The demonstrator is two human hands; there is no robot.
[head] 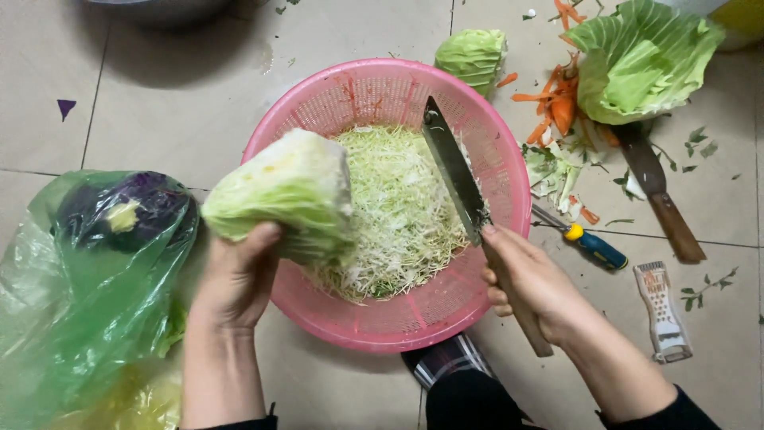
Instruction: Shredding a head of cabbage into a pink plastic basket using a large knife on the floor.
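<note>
Left hand fingers wrapped under pale green cabbage wedge, held over round pink plastic basket so shreds drop in. Right hand fingers closed on wooden-handled knife, blade angled w/ edge twd cabbage. Green plastic bag left on tiled floor; white grater right.
</note>
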